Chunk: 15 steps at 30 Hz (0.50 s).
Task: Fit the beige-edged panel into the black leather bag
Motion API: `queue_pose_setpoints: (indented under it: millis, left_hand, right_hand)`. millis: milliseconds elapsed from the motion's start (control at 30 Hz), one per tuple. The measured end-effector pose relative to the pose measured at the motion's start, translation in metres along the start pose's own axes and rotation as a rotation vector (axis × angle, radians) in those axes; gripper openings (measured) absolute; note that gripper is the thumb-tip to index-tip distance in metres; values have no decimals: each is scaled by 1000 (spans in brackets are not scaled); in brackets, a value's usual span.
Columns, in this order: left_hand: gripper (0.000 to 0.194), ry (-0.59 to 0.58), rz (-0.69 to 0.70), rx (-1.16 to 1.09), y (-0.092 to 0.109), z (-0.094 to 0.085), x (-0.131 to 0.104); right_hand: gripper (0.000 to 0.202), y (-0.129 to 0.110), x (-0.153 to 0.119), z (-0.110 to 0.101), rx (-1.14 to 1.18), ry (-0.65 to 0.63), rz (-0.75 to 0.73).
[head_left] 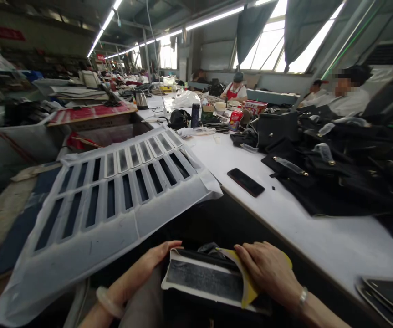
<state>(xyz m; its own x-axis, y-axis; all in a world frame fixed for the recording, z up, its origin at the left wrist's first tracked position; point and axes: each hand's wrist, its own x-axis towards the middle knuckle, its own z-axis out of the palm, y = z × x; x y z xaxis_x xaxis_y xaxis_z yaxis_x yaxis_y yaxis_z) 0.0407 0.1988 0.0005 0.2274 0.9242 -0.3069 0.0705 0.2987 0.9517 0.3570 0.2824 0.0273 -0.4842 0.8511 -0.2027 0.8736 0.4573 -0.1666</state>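
Observation:
Low in the head view, a black piece (205, 275) with a pale, raised-looking border rests at my lap. My left hand (157, 257) grips its upper left corner, with some fingers hidden behind. At the other end, my right hand (267, 269) is closed on a yellow sheet (249, 287), pressing it against the piece. The sheet curves along the piece's right end and shows again beyond my knuckles. Dark material (210, 248), partly shiny, lies just behind the piece.
To the left, a white sheet (179, 200) on a slanted board carries rows of dark strips, several white-framed. A phone (246, 181) lies on the white table (285, 223). Black bags (333, 182) are piled at right. Co-workers sit farther back.

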Motion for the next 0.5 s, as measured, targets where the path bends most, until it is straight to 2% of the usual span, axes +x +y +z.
queue_pose_setpoints:
  millis: [100,167,267,500]
  left_hand:
    - [54,74,53,-168,-32,18,-15]
    - [51,129,68,-226,-41,28,-18]
    - [52,161,17,-258,-44,32,-18]
    - [70,268,-79,-291,-51,37,-11]
  right_hand:
    - [59,-29,25,-1,-98,-15,-132]
    - [58,-45,41,1,-122,-19,-198]
    - [59,-67,63,6,-141,-19,-285]
    - [51,-108,103,9,-148,21,-528]
